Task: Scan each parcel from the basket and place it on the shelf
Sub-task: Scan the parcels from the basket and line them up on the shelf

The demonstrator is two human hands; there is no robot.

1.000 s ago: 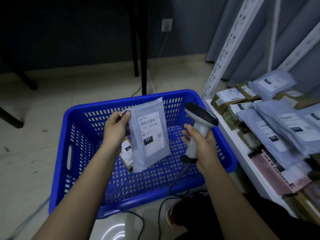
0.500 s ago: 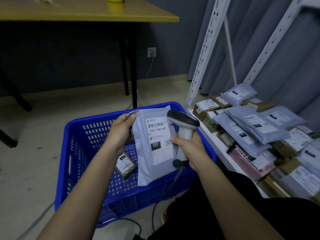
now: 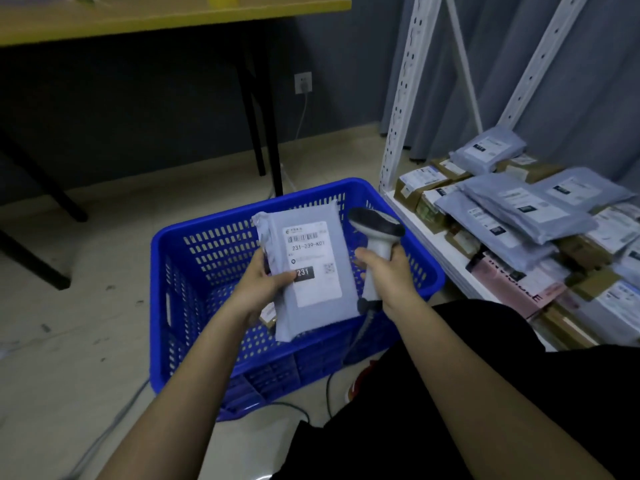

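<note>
A small brown box [image 3: 268, 315] in the blue basket [image 3: 180, 282] is mostly hidden behind the left hand [image 3: 258, 291] and grey mailer [image 3: 313, 271]. The mailer's small label print is unreadable. Shelf parcels [image 3: 616, 306] run off the right edge.

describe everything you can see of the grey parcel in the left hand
The grey parcel is a flat, soft-looking plastic mailer, slightly crumpled at its top left corner. A white label on its face shows a barcode, "231-239-K01", a black tag reading "231" and a small QR code. It is held nearly upright, tilted a little, above the blue basket. The left hand grips its left edge, thumb across the label's lower left. The scanner sits just to its right.
</note>
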